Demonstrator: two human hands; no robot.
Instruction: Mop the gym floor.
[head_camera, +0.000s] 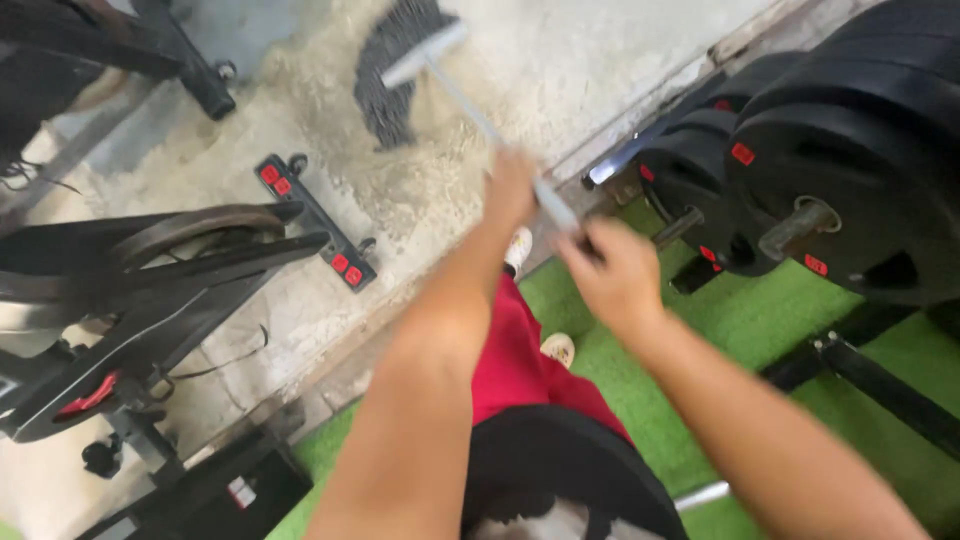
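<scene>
Both hands, left (510, 190) and right (615, 270), gripped one broom (420, 60) handle; its bristles lay ahead on concrete (560, 60). Weight plates (850, 190), at least three, stood right; one exercise bike (150, 290) left.

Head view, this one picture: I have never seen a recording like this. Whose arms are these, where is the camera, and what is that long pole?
The camera sits on a person's head and looks down, so the two bare arms reaching away from you are that person's own. The left hand and the right hand both grip a pale broom handle; the left is further up the pole. Its dark bristle head rests on a dusty concrete floor. The person wears red shorts and stands on green turf. On the right hang black weight plates on a rack. On the left is an exercise bike. The picture is blurred by motion, so finer details cannot be made out.
</scene>
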